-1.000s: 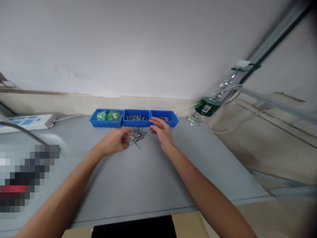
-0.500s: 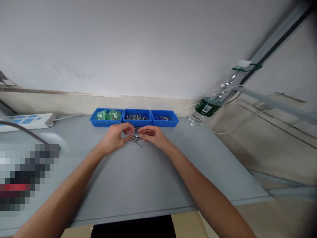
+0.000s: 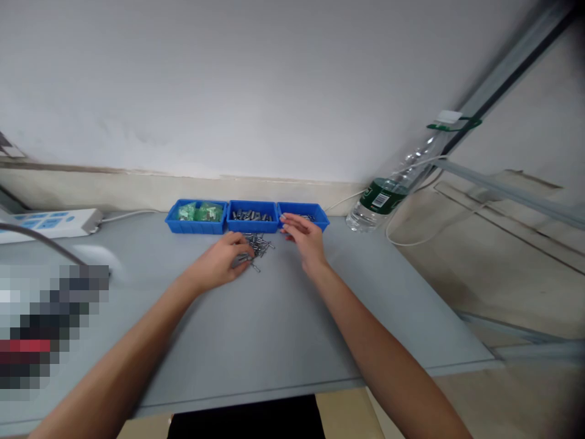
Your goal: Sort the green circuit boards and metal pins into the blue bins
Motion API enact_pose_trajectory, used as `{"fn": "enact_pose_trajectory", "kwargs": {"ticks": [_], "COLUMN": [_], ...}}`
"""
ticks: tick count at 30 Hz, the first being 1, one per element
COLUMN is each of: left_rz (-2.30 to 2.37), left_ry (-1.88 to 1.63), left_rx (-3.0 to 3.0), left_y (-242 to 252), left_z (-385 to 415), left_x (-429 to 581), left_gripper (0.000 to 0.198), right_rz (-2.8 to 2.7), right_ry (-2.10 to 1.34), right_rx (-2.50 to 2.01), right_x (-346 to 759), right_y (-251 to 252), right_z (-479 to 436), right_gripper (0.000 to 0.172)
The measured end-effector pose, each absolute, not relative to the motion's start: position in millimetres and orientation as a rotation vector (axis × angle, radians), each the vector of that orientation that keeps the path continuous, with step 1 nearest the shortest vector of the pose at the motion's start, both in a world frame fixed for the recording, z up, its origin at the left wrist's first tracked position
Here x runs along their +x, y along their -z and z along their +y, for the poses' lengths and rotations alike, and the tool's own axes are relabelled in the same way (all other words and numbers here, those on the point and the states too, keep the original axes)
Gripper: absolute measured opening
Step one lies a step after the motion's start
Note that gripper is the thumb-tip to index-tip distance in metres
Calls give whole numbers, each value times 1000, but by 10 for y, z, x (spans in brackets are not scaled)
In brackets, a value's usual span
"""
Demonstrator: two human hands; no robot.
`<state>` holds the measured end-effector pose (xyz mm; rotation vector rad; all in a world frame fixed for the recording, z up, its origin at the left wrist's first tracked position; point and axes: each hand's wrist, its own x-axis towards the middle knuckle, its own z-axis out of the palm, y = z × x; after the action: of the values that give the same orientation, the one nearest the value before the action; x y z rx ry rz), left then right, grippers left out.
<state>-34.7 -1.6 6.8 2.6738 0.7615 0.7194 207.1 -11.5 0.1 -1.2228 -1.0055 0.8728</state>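
My left hand (image 3: 227, 257) rests at the left side of a pile of small silvery metal pins (image 3: 259, 244) on the grey table. Its fingers curl over the pile's edge, and whatever lies between them and the thumb is hidden. My right hand (image 3: 307, 239) is at the front left corner of the right blue bin (image 3: 320, 227), which holds thin metal pieces. Its fingers stretch leftward with the thumb apart below, and no held thing shows. Short metal cylinders fill part of the middle blue bin (image 3: 253, 227).
A left blue bin (image 3: 196, 228) holds green plastic packets. Along the back left lies a white power strip (image 3: 59, 224) with a cable. To the right, a clear bottle (image 3: 381, 195) leans by a metal frame (image 3: 507, 67). Pixelated dark items cover the table's left side.
My right hand has moved right and slightly up, from the pile to the right bin. My left hand has shifted a little, staying at the pile. More of the pins now show between the hands.
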Motion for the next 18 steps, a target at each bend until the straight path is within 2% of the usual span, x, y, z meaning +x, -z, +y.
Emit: {"fn": "enact_pose_trajectory", "kwargs": {"ticks": [3, 6, 18], "left_rz": [706, 686, 781], "left_ry": [-626, -589, -723], "left_rx": [2740, 2768, 2641], "left_y": [-1, 29, -144], "left_z": [-13, -16, -77], "left_x": [-317, -292, -286], "left_gripper": [15, 14, 10], "right_rz": [-942, -924, -1140], "right_ry": [-821, -851, -1043], "right_rx": [-1234, -1234, -1205], "right_x": [2121, 2114, 2004], "right_y": [19, 17, 1], "right_z": [-86, -89, -151], "right_gripper": [46, 46, 24]}}
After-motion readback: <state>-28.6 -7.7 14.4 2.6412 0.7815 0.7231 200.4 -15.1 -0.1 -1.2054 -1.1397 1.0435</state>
